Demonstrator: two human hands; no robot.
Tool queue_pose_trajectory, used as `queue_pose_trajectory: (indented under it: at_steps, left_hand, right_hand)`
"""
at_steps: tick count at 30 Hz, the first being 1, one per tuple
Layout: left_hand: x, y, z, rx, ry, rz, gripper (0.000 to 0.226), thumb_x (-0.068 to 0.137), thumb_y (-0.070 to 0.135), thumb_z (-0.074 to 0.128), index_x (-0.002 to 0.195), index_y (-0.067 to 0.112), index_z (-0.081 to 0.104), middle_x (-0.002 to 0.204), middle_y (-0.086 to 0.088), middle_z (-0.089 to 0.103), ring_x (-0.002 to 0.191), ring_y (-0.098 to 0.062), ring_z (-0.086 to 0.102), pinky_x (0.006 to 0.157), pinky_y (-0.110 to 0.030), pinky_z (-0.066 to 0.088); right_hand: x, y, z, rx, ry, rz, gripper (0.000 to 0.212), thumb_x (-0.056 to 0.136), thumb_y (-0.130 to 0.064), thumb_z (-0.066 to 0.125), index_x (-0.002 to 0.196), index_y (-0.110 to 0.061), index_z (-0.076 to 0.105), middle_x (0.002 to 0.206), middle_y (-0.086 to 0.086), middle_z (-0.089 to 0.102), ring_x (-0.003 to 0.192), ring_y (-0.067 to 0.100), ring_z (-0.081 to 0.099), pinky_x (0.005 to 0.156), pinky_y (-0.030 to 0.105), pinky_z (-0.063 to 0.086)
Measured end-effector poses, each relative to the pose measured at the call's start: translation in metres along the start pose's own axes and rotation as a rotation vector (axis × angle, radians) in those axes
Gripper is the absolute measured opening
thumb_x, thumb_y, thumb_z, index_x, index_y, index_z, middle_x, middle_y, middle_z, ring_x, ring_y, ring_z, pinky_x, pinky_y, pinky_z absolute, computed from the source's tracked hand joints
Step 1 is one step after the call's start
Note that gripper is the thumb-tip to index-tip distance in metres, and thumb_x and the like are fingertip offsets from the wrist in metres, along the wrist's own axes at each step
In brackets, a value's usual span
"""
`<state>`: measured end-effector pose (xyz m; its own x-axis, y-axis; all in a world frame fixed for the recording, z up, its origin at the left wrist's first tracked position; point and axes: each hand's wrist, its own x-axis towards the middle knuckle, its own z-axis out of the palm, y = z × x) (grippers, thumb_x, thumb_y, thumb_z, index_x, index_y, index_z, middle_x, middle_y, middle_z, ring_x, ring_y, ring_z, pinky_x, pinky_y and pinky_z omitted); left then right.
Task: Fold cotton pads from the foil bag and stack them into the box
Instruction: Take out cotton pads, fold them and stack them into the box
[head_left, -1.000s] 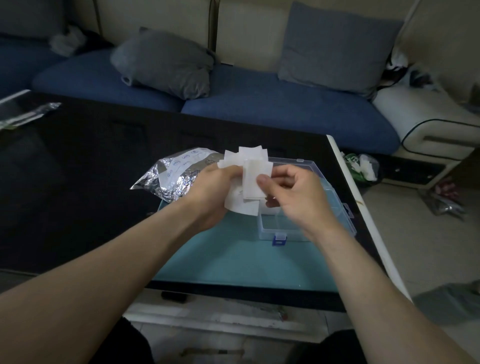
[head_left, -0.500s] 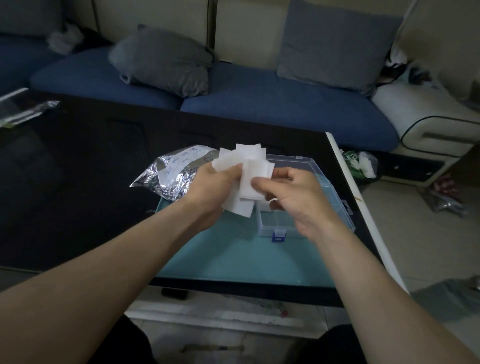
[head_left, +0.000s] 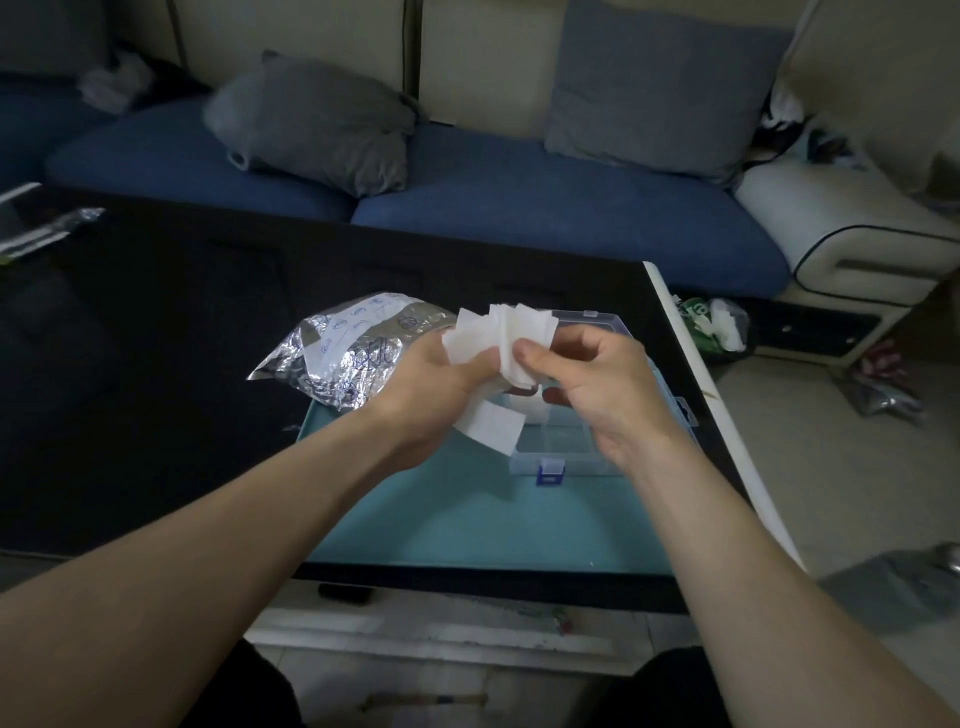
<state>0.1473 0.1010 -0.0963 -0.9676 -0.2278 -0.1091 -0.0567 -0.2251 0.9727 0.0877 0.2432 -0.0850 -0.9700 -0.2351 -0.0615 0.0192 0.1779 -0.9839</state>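
Above the box: both hands meet over the clear box (head_left: 587, 447), which sits open on a teal mat (head_left: 467, 519) at the near right of a dark table (head_left: 130, 364).
Pads: a fanned bunch of white cotton pads (head_left: 501, 332) is held in the air between the hands; one pad hangs lower (head_left: 488, 428), just over the box's near left corner.
Left hand: the left hand (head_left: 431, 374) has its fingers curled round the bunch from the left and grips it.
Right hand: the right hand (head_left: 597, 384) pinches the front pad between thumb and forefinger; the other fingers are curled behind.
Bag: the foil bag (head_left: 343, 348) lies crumpled just left of the hands, its near edge on the mat.
Handling: the pads look very light, thin and limp, and they sag where unsupported; they probably cling to each other, so peeling one off likely needs a pinch at an edge or corner. A loose grip could let the fan slide apart.
Box contents: a white shape shows under the hands, likely pads already in; mostly hidden.
Writing: the bag carries a white label with small blue printed marks, too small to read. No brand can be made out.
Latch: a blue latch (head_left: 549, 474) sits on the box's near wall.
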Motion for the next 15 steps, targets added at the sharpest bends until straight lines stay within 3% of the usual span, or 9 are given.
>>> queue_pose_trajectory:
  at_steps: [2, 4, 7, 9, 11, 13, 15]
  left_hand:
    - [0.0, -0.001, -0.003, 0.004, -0.018, -0.016, 0.023, 0.097, 0.006, 0.058, 0.119, 0.001, 0.064, 0.114, -0.021, 0.07, 0.103, -0.039, 0.068, 0.072, -0.036, 0.057]
    - [0.0, -0.002, -0.005, 0.01, -0.021, -0.026, 0.019, 0.098, 0.005, 0.055, 0.115, 0.002, 0.064, 0.107, -0.017, 0.072, 0.094, -0.033, 0.07, 0.07, -0.035, 0.057]
    - [-0.002, -0.001, -0.006, -0.019, -0.03, -0.054, 0.018, 0.099, 0.003, 0.052, 0.115, 0.002, 0.061, 0.1, -0.014, 0.074, 0.077, -0.025, 0.074, 0.061, -0.032, 0.057]
    - [-0.002, -0.001, -0.007, -0.033, -0.003, -0.076, 0.017, 0.098, 0.001, 0.053, 0.113, 0.002, 0.061, 0.099, -0.016, 0.074, 0.07, -0.025, 0.074, 0.061, -0.034, 0.059]
    - [-0.002, -0.002, -0.007, -0.026, 0.043, -0.071, 0.013, 0.095, -0.002, 0.057, 0.107, 0.001, 0.063, 0.091, -0.014, 0.074, 0.063, -0.024, 0.073, 0.064, -0.036, 0.061]
    - [-0.002, -0.002, -0.006, 0.011, 0.058, -0.046, 0.013, 0.092, -0.003, 0.062, 0.105, -0.001, 0.064, 0.089, -0.015, 0.073, 0.061, -0.023, 0.072, 0.067, -0.037, 0.06]
    - [-0.004, -0.003, -0.003, 0.073, 0.05, -0.037, 0.013, 0.09, 0.0, 0.068, 0.103, 0.001, 0.067, 0.091, -0.016, 0.075, 0.065, -0.023, 0.072, 0.066, -0.037, 0.06]
  right_hand:
    - [-0.001, -0.001, -0.004, -0.032, 0.013, -0.016, 0.025, 0.075, -0.02, 0.088, 0.095, -0.014, 0.073, 0.087, -0.002, 0.077, 0.078, 0.009, 0.073, 0.063, 0.021, 0.056]
    - [-0.002, -0.002, -0.005, -0.049, 0.055, -0.041, 0.029, 0.073, -0.016, 0.089, 0.095, -0.013, 0.071, 0.085, -0.002, 0.076, 0.072, 0.006, 0.071, 0.059, 0.015, 0.052]
    - [0.0, -0.005, -0.007, 0.142, 0.07, 0.033, 0.029, 0.076, -0.008, 0.085, 0.101, -0.009, 0.07, 0.094, 0.006, 0.077, 0.081, 0.016, 0.074, 0.064, 0.023, 0.056]
    - [0.001, -0.008, -0.011, 0.389, -0.043, 0.153, 0.028, 0.078, -0.004, 0.08, 0.104, -0.008, 0.071, 0.101, 0.01, 0.076, 0.088, 0.021, 0.073, 0.07, 0.03, 0.058]
    - [-0.001, -0.01, -0.015, 0.492, -0.187, 0.223, 0.032, 0.074, -0.007, 0.078, 0.105, -0.009, 0.072, 0.1, 0.009, 0.076, 0.088, 0.02, 0.072, 0.069, 0.029, 0.058]
    - [-0.005, -0.01, -0.011, 0.453, -0.228, 0.231, 0.039, 0.074, -0.008, 0.078, 0.112, -0.007, 0.071, 0.101, 0.009, 0.076, 0.084, 0.019, 0.072, 0.065, 0.026, 0.059]
    - [-0.006, -0.005, -0.002, 0.352, -0.13, 0.237, 0.035, 0.08, -0.008, 0.079, 0.113, -0.008, 0.07, 0.103, 0.009, 0.076, 0.086, 0.019, 0.073, 0.063, 0.025, 0.058]
